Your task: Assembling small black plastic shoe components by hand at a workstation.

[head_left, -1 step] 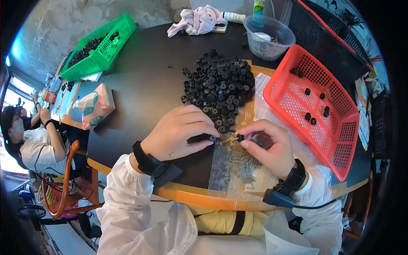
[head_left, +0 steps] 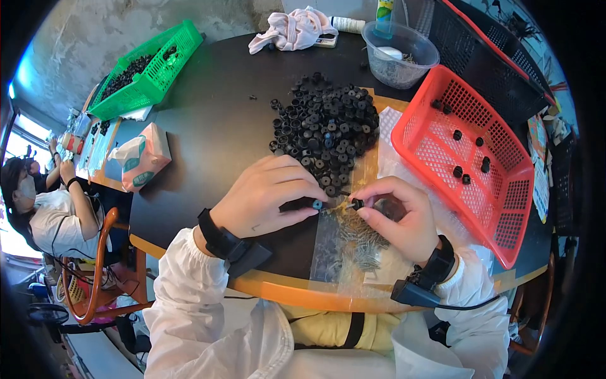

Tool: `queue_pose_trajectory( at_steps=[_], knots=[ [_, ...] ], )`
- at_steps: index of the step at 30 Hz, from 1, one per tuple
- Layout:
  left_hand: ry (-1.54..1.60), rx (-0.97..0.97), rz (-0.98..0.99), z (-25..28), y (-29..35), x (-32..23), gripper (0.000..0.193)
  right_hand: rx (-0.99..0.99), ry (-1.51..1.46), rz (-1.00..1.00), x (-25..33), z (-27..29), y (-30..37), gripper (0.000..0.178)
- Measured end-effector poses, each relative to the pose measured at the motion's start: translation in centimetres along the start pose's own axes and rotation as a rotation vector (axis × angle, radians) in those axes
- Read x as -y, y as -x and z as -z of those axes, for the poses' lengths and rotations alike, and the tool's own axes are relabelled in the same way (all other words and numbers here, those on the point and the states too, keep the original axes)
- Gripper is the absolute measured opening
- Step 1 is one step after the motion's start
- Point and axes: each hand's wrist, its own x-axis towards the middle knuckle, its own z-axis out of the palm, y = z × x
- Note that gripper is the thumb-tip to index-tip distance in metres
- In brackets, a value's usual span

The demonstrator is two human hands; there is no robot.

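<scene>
Okay, left to right. On the far left there's a green basket [head_left: 163, 76] with lots of dark bits [head_left: 129, 72] in it; can't tell if those count as done or not, so I'm leaving them out. Next, my left hand [head_left: 268, 196] is curled, thumb and fingertips pinched on a black cap [head_left: 317, 204] that shows a bluish end. Just past it is a big heap of loose black parts [head_left: 325, 126], and yeah, there are tons. Closer to me, a scatter of thin metal pins [head_left: 363, 243] sits on clear plastic [head_left: 325, 252]. My right hand [head_left: 404, 211] is pinching a small black part [head_left: 357, 204] with what looks like a pin poking out toward the left; it's near the cap but not touching it. Then the red basket [head_left: 454, 205], with roughly seven black pieces [head_left: 457, 171] spread over its floor. If those are the done ones, I'd call this early days, with nearly the whole heap left.

Writing-wise: the tissue pack [head_left: 145, 161] on the left has a teal printed emblem, the bottle [head_left: 384, 14] at the back has a yellow-and-green label, and the papers [head_left: 536, 170] far right seem printed. All too small or warped to read. No markings I can spot on the black parts.
</scene>
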Motion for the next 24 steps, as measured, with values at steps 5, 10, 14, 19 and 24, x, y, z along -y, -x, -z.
queue_pose_trajectory(
  at_steps=[5,10,14,19,24],
  knots=[
    [-0.056,0.042,-0.053,-0.5,0.2,0.5,0.027,0.005,0.013,0.049,-0.3,-0.2,-0.2,0.024],
    [-0.079,0.034,0.006,2.1,-0.1,0.6,0.040,-0.009,-0.018,0.027,-0.5,-0.1,-0.3,0.024],
    [-0.076,0.109,0.109,3.9,0.8,1.0,0.041,0.009,0.010,0.048,-0.7,-0.2,-0.3,0.023],
    [-0.141,0.122,0.143,3.6,1.2,1.5,0.041,0.010,0.007,0.056,-0.7,-0.2,-0.1,0.023],
    [-0.224,0.103,0.145,3.1,1.3,1.6,0.037,0.018,0.016,0.058,-0.7,-0.3,-0.2,0.023]
  ],
)
